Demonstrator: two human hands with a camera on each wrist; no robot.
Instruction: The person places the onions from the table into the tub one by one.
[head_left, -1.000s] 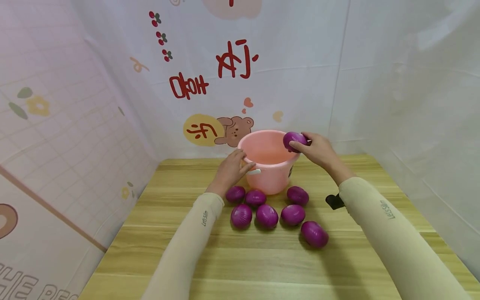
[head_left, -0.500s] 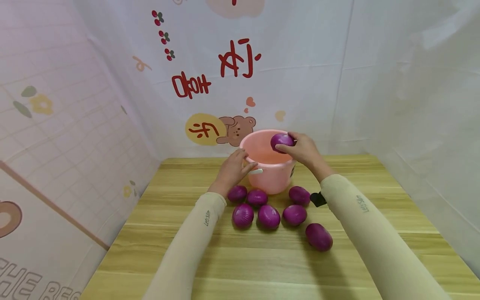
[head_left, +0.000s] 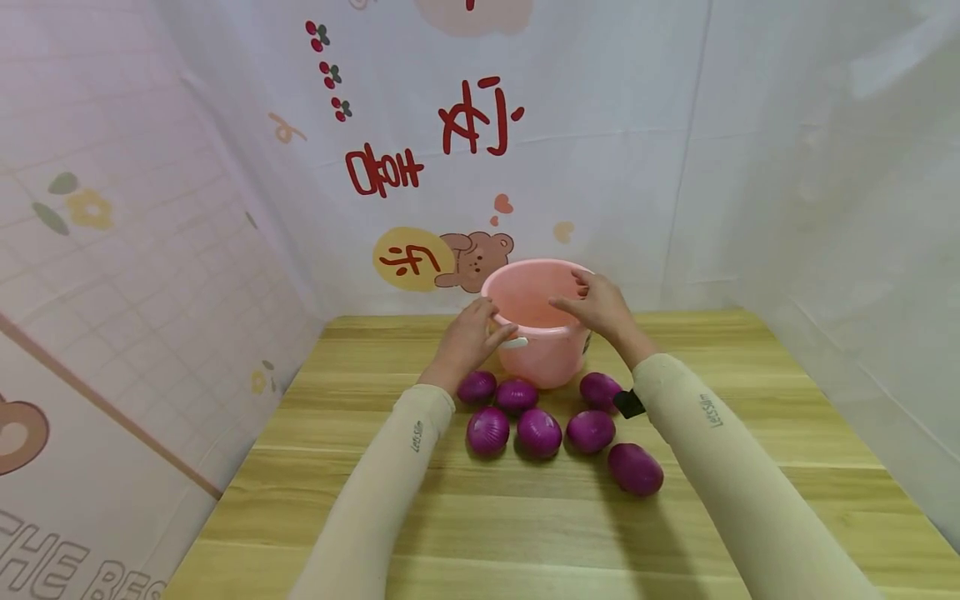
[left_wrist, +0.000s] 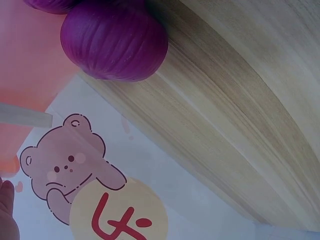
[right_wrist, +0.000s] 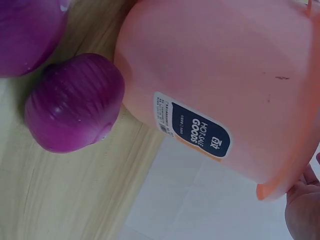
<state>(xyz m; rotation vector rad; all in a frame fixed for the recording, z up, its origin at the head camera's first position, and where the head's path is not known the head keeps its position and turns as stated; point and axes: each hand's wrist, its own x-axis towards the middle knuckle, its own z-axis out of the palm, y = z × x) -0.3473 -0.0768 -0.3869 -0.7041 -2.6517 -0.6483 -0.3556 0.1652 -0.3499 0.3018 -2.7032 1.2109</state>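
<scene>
In the head view a pink bucket (head_left: 543,360) stands upright toward the back of the table. My left hand (head_left: 467,337) grips its left rim, the thumb at the front by the white handle end (head_left: 516,342). Over the right side of the opening, my right hand (head_left: 602,310) spreads thumb and fingers apart, holding nothing. Several purple onions lie in front of the bucket, among them a front right onion (head_left: 635,469) and a left onion (head_left: 487,432). The lower inside of the bucket is hidden. The right wrist view shows an onion (right_wrist: 77,102) beside the bucket's wall (right_wrist: 235,55).
The wooden table (head_left: 480,525) meets a white printed cloth (head_left: 600,167) behind the bucket and at both sides. A dark strap end (head_left: 628,404) hangs at the right sleeve. A printed label (right_wrist: 200,131) is stuck to the bucket's side.
My right hand has moved left over the bucket with an onion and let go of it; the onion is out of sight now. The left hand has stayed on the rim.
</scene>
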